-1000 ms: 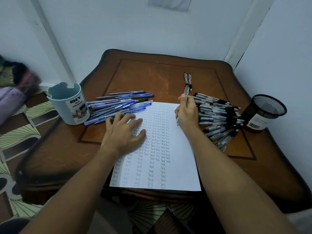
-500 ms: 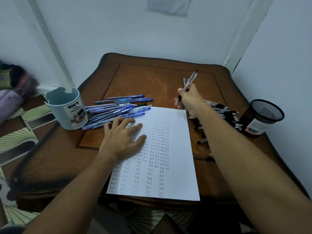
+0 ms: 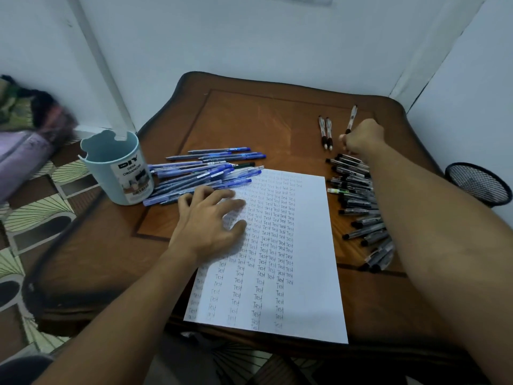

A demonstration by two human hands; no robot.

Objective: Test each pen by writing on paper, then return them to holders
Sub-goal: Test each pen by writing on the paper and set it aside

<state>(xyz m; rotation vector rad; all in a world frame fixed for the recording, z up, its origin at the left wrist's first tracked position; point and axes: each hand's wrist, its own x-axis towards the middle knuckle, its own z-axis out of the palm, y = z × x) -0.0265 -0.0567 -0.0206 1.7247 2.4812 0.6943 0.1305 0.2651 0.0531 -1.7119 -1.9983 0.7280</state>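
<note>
Toward the surface's far right corner, a tested pen set down
Right hand (image 3: 362,137) pinches the pen (image 3: 350,119) beside two others (image 3: 325,132); left hand (image 3: 211,220) flat on paper (image 3: 302,273); it may roll away

- We see two bare forearms reaching in from the bottom edge, with no sleeve, watch or band on either.
- The left hand (image 3: 206,223) wears no ring or glove (its fingers and knuckles show plainly).
- The right hand (image 3: 361,137) is likewise uncovered; we see only its back and wrist.
</note>
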